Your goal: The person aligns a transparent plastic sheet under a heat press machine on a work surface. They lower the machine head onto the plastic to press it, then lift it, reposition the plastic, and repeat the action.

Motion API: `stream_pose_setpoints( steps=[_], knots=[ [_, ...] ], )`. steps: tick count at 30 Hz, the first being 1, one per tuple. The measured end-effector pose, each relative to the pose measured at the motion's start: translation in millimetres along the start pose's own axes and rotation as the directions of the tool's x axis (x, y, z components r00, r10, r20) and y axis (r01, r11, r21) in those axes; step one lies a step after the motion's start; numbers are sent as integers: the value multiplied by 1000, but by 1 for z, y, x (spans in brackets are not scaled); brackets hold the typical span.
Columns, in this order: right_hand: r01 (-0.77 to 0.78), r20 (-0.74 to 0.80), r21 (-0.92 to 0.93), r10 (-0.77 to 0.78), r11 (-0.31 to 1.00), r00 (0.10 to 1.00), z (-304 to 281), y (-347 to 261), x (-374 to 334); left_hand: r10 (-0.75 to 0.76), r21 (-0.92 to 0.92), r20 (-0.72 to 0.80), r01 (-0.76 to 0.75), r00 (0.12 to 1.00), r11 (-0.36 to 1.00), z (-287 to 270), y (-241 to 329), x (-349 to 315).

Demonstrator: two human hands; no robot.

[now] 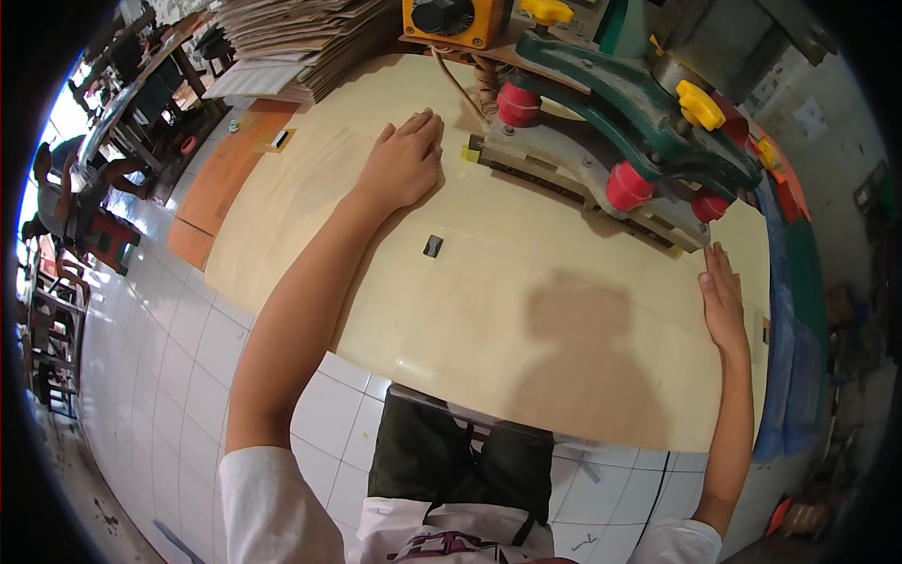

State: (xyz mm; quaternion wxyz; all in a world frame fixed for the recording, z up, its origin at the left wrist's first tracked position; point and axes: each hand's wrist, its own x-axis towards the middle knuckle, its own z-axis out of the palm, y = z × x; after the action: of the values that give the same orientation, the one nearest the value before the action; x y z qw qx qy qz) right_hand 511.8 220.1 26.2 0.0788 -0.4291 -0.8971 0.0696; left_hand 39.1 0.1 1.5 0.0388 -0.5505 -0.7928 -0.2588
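Observation:
My left hand (pixel 404 155) lies palm down on a wide pale-yellow sheet (pixel 376 273), its fingers stretched out beside the left end of a machine head. My right hand (pixel 722 305) rests on the same surface farther right, fingers extended, its tips close to the right end of the machine's metal bar (pixel 583 193). No object shows in either hand. The machine head has a dark green frame (pixel 601 94), red-wrapped posts (pixel 629 186) and yellow knobs (pixel 700 105). A small dark rectangular piece (pixel 432 246) sits on the pale surface between my arms.
A stack of flat sheets (pixel 291 42) stands at the back left, near an orange-brown board (pixel 221 188). A yellow box with a black dial (pixel 446 19) is behind the machine. Blue material (pixel 789 376) hangs along the right edge. White floor tiles (pixel 169 348) lie left, with stools and benches beyond.

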Motion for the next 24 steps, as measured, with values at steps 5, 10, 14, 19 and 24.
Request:
stream_pose_setpoints(
  steps=[5,10,14,19,24],
  knots=[
    [2,9,7,-2,1000,1000,-2,-4,1,-28,-120,-77,19,997,993,0,-5,1],
    [11,2,16,-11,1000,1000,0,-3,1,-45,-220,-144,12,989,975,0,-10,3],
    [10,-3,43,-10,999,1000,4,1,0,-139,-423,-97,86,985,902,-8,-4,1],
    [63,-39,251,-55,966,998,6,22,5,-356,-831,8,205,935,518,-10,0,3],
    [-92,75,887,56,453,996,0,38,9,-429,-970,0,105,903,221,-21,4,5]
  ],
)
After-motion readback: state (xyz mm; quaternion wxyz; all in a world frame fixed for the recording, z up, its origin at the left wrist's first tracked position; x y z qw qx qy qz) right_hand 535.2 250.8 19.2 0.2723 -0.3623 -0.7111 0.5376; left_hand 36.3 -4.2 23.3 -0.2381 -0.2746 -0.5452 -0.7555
